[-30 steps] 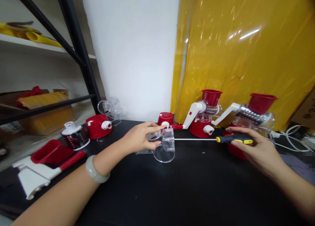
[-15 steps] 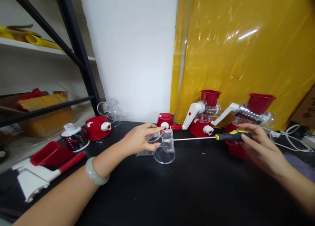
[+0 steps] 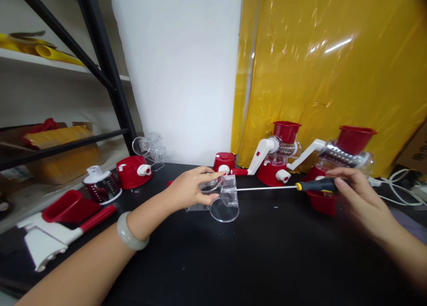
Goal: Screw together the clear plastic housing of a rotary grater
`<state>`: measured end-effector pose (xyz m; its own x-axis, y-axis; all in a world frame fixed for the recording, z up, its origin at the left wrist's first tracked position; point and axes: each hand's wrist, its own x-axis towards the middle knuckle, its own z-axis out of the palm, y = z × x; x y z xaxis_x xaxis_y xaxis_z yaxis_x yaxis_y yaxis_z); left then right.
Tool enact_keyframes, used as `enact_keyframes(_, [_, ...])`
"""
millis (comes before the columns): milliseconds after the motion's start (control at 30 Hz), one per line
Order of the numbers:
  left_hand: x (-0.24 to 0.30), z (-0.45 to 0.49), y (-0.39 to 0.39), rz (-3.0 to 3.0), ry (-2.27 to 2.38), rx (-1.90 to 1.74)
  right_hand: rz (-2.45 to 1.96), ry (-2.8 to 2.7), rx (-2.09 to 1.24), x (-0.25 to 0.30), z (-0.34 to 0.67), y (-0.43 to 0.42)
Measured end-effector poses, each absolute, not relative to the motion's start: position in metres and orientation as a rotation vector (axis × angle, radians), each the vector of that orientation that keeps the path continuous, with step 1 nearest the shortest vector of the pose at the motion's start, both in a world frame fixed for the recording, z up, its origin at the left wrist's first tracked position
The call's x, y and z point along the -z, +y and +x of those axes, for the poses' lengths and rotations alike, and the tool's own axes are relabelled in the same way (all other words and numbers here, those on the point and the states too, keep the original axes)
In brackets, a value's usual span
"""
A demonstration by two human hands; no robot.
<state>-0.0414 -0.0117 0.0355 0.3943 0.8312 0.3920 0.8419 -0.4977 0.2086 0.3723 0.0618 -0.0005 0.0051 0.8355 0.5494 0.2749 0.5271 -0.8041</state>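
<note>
My left hand [image 3: 190, 188] grips a clear plastic grater housing [image 3: 224, 201] that rests on the black table [image 3: 233, 261]. My right hand [image 3: 358, 199] is closed around the black-and-yellow handle of a long screwdriver [image 3: 287, 188]. The steel shaft lies level and its tip reaches into the right side of the clear housing. A pale bangle sits on my left wrist.
Two assembled red-and-white rotary graters [image 3: 278, 157] [image 3: 340, 157] stand at the back before a yellow sheet. A red base [image 3: 133, 170], a steel drum [image 3: 100, 186], another clear housing [image 3: 150, 148] and a red-handled part [image 3: 63, 219] lie left, by a black shelf frame. White cables [image 3: 400, 190] trail at right.
My right hand closed round the screwdriver handle and slid a little to the right and up. My left hand and the clear housing stayed put.
</note>
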Motion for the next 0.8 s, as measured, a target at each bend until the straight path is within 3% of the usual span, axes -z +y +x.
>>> enact_keyframes(133, [-0.033,-0.042,-0.011,-2.605,-1.534,0.722,-0.737,-1.422,-0.917,-0.005,0.367,0.056])
enact_keyframes(233, [-0.032,-0.042,-0.011,-2.603,-1.535,0.720,-0.743,-1.419,-0.973,-0.006,0.366,0.055])
enact_keyframes(367, [-0.032,-0.042,-0.011,-2.602,-1.542,0.708,-1.125,-1.699,-0.687,-0.004,0.371,0.060])
enact_keyframes(467, [-0.033,-0.042,-0.011,-2.597,-1.551,0.702,-1.147,-1.704,-0.433,-0.004,0.374,0.061])
enact_keyframes(700, [-0.033,-0.039,-0.013,-2.590,-1.546,0.686,-0.796,-1.348,-0.980,-0.011,0.363,0.049])
enact_keyframes(800, [-0.032,-0.039,-0.013,-2.582,-1.535,0.688,-0.792,-1.462,-0.894,-0.011,0.358,0.050])
